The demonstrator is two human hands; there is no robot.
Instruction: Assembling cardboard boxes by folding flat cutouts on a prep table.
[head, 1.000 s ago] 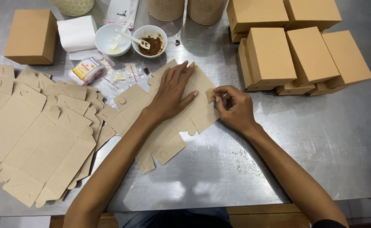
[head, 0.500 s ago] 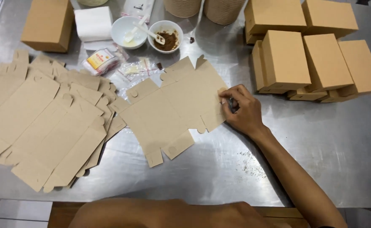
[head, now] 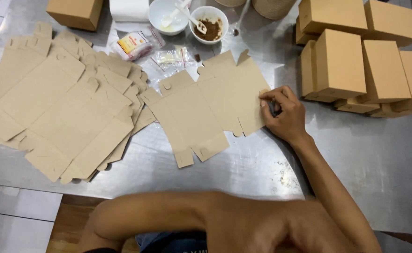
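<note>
Cardboard box blank flat on steel table, its right edge pinched by right hand fingers, rest spreading leftward.

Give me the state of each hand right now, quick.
Left hand: not in view; only the bent forearm shows near the bottom edge.
Right hand: fingers curled, pinching the right edge of the flat cardboard sheet.
</note>
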